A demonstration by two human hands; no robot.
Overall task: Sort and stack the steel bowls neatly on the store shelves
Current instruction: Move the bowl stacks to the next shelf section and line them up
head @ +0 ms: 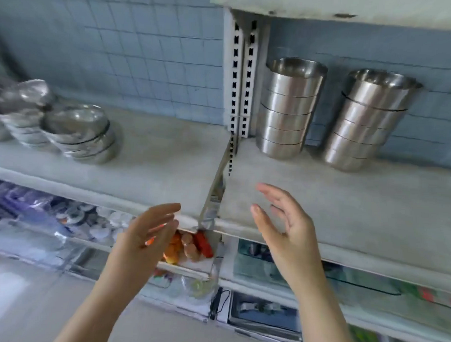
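Note:
Two tall stacks of steel bowls stand at the back of the right shelf (346,205): one stack (288,109) beside the slotted upright, the other stack (369,119) further right, leaning slightly. On the left shelf (156,158), low piles of wide steel bowls (80,132) sit at the far left, with more wrapped ones (20,97) behind. My left hand (145,234) and my right hand (284,224) hover open in front of the shelf edge, palms facing each other, holding nothing.
A slotted white upright (241,76) and a metal bracket (216,196) divide the two shelves. An upper shelf (327,8) overhangs the stacks. Below, lower shelves hold packaged goods, with orange and red items (191,246) and wrapped packs (38,215).

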